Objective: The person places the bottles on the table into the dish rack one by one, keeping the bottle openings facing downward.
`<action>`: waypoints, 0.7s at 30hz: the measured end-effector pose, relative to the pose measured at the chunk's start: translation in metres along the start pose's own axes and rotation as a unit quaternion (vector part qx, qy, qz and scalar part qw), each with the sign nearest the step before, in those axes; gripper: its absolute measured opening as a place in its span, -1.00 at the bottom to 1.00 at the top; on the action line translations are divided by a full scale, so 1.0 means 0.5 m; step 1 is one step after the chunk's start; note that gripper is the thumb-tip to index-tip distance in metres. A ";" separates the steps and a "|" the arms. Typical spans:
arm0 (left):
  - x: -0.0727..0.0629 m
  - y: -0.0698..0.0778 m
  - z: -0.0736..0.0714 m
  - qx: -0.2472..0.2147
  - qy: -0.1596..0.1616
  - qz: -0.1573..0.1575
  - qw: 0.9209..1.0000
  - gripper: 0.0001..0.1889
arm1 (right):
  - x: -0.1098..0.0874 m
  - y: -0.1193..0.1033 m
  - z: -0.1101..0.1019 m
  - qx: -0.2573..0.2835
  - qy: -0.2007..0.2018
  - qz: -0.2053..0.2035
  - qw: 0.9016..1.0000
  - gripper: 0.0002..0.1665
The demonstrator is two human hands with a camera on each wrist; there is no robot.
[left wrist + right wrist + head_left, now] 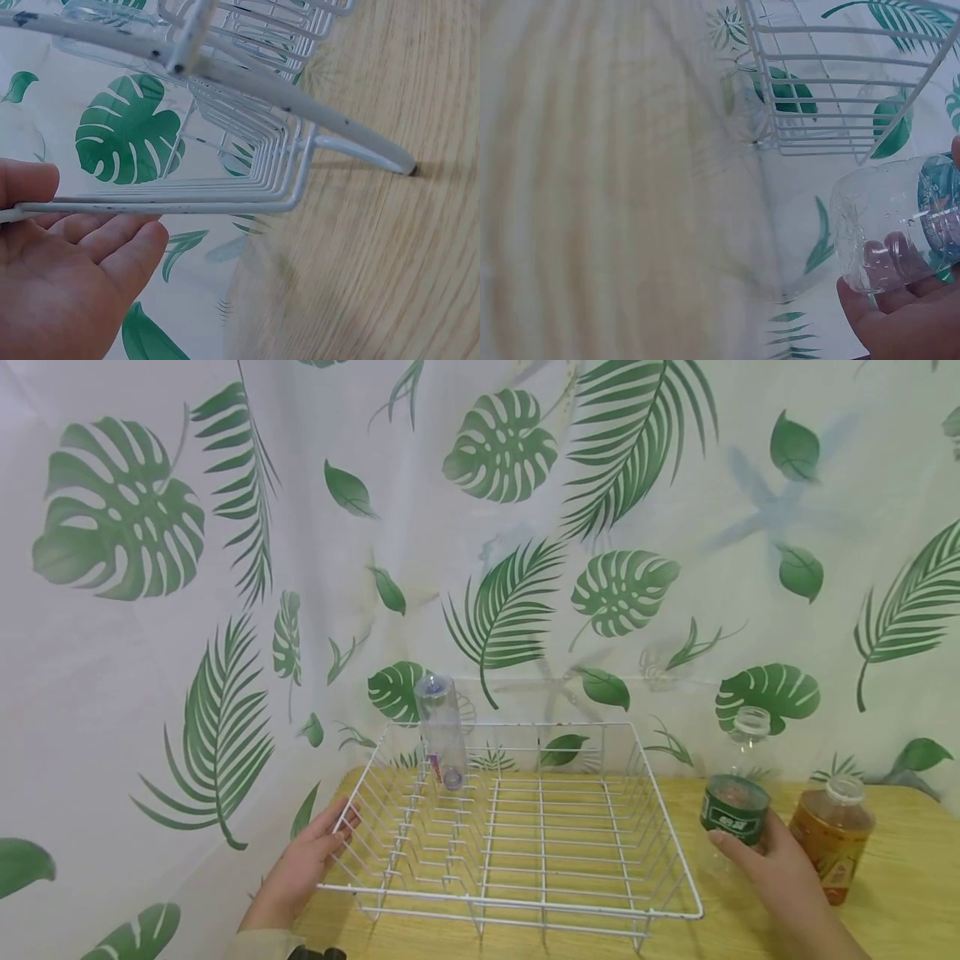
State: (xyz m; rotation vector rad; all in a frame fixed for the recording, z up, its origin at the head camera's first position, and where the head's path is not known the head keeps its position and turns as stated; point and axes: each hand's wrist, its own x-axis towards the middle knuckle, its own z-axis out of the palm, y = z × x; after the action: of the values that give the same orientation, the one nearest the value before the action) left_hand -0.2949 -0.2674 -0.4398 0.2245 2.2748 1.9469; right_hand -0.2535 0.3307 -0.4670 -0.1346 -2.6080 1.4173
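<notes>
A white wire dish rack (542, 906) stands on the table. My left hand (303, 864) holds its left rim wire, thumb on one side and fingers on the other, as the left wrist view shows with the hand (82, 277) at the wire. In my right hand (780, 868) is a clear plastic bottle (735, 810) with a green label and an uncapped neck, gripped upright to the right of the rack. The right wrist view shows fingers around the same bottle (877, 217). A clear tall bottle (444, 727) leans in the rack's back left part.
An uncapped bottle with an orange-brown label (832, 839) stands just right of my right hand. The wood-grain table (900, 868) ends at a wall covering (517, 635) with green leaf prints, which also runs along the left side.
</notes>
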 end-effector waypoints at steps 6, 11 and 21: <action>-0.003 0.004 -0.002 0.033 0.009 -0.003 0.999 -0.36 | -0.010 -0.037 -0.011 -0.029 0.011 -0.030 0.999 0.03; -0.005 0.005 -0.003 0.070 0.024 -0.007 0.997 -0.36 | -0.026 -0.066 -0.022 -0.039 0.014 -0.047 0.998 -0.01; 0.001 0.013 -0.006 0.112 0.029 0.007 0.993 -0.20 | -0.052 -0.120 -0.043 -0.051 0.006 -0.072 0.996 0.06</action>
State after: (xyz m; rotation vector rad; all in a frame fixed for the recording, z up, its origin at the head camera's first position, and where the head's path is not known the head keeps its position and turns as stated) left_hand -0.2957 -0.2694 -0.4329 0.2106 2.5354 1.7225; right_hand -0.2236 0.3116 -0.4080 0.0320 -2.6220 1.2342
